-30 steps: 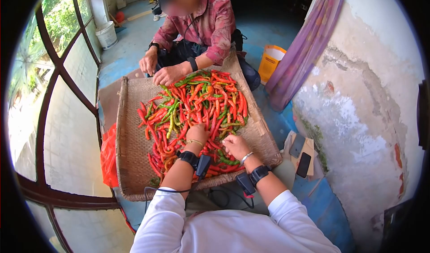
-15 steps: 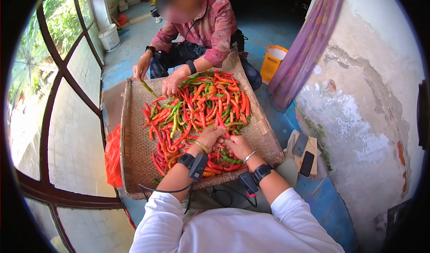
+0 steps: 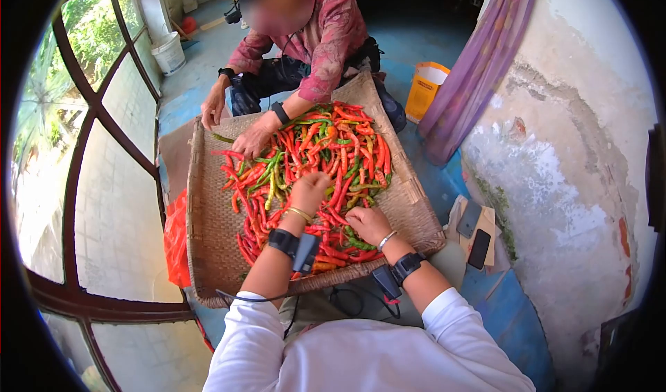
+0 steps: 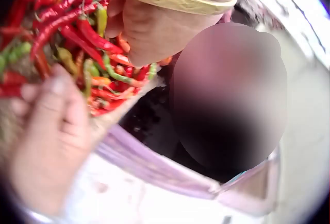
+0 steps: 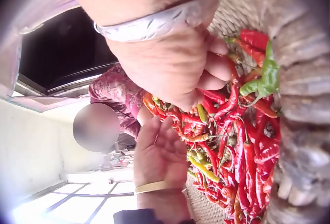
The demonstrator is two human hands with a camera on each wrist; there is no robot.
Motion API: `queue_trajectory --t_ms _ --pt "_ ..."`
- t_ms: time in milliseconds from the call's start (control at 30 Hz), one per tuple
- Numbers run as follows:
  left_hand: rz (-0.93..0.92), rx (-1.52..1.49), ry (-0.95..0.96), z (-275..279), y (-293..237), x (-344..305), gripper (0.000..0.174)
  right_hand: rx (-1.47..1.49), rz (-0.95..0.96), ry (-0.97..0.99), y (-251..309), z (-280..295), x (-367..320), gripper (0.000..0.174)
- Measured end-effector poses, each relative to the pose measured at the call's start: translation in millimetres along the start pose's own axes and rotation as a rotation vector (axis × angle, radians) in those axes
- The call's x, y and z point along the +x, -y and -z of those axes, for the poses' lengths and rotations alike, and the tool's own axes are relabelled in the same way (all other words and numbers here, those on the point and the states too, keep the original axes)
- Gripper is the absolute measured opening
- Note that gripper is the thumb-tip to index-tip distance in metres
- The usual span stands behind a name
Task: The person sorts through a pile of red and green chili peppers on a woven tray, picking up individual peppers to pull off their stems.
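Red, green and yellow-green chili peppers (image 3: 340,149) lie heaped in a woven tray (image 3: 208,253). My left hand (image 3: 310,194) is over the middle of the heap; the right wrist view shows its fingers (image 5: 164,140) loosely bent, with no pepper visible in them. Nearer the tray's front right, my right hand (image 3: 369,224) is low over the peppers with curled fingers. In the left wrist view a red pepper (image 4: 11,91) runs up to my right hand (image 4: 51,131); whether the fingers grip it is hidden.
Across the tray, a person in a red patterned shirt (image 3: 340,38) has both hands at its far left. A red bag (image 3: 177,243) lies left of it, two phones (image 3: 479,248) at right, and a yellow box (image 3: 424,90) stands behind near a purple curtain (image 3: 472,80).
My hands were together half a second ago and are now apart, the left one farther forward and left. The other person's green pepper has come down to the tray's far left edge.
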State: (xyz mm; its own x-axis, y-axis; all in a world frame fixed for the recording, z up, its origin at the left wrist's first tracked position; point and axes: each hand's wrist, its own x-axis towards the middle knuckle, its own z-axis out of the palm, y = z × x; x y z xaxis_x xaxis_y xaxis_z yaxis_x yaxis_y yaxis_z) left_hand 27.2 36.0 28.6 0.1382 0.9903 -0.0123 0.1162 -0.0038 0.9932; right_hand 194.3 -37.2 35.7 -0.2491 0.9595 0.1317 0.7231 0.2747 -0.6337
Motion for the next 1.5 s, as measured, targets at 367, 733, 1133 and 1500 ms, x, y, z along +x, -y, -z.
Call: queue_trajectory --t_ms 367,733,1133,1500 --pt "0.026 1.056 0.092 -28.8 12.3 -10.1 0.040 -0.041 -0.044 0.036 -3.1 -4.2 -0.6 0.018" --pt "0.324 0.132 0.430 -12.2 -20.8 -29.5 0.023 0.412 -0.348 -0.082 -7.1 -3.9 3.3 0.020" --pt "0.133 0.312 0.546 -27.8 -11.1 -50.3 0.018 0.820 -0.533 -0.134 -6.0 6.5 2.4 0.033" --pt "0.415 -0.539 0.184 -22.1 1.8 -43.3 0.012 0.714 -0.354 0.168 9.8 3.8 -1.7 0.029"
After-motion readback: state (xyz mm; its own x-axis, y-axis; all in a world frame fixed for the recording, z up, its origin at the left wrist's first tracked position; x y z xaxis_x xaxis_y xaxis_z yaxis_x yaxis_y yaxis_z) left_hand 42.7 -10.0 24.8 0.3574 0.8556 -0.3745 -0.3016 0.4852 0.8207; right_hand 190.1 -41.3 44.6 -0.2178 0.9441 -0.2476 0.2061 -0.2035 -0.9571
